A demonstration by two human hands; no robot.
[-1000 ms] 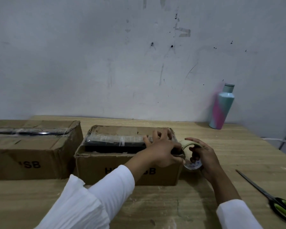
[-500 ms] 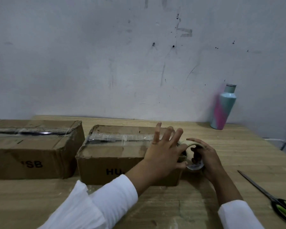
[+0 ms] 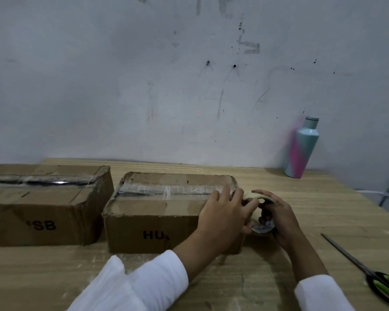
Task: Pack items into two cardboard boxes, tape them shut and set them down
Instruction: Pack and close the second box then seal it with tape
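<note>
Both boxes are looking packed and closed, so the task is sitting near its end. The left box (image 3: pixel 47 203), at the middle left of the frame, is carrying a glossy strip of clear tape along its top seam and is looking finished. The centre box (image 3: pixel 153 223) is wearing a tape strip (image 3: pixel 166 190) along its seam too, running to its right end.

There the left hand (image 3: pixel 222 215) is pressing down on the box's top right corner, its fingers lying close together and nearly straight over the edge. Just right of it, the right hand (image 3: pixel 281 217) is gripping the tape roll (image 3: pixel 256 198), fingers curled round its rim, holding it against the box's right end, low near the table (image 3: pixel 323 198). The join is blurred, so the strip is probably running on from the roll uncut, though I cannot tell for sure.

What is remaining, by my judgement: cutting the tape, smoothing the end down the side, and setting the boxes down.

Counting: two cardboard boxes, one tape roll, one pair of scissors (image 3: pixel 382 282) lying untouched at the lower right, one bottle (image 3: pixel 302 149) standing at the right by the wall, and two hands working.
</note>
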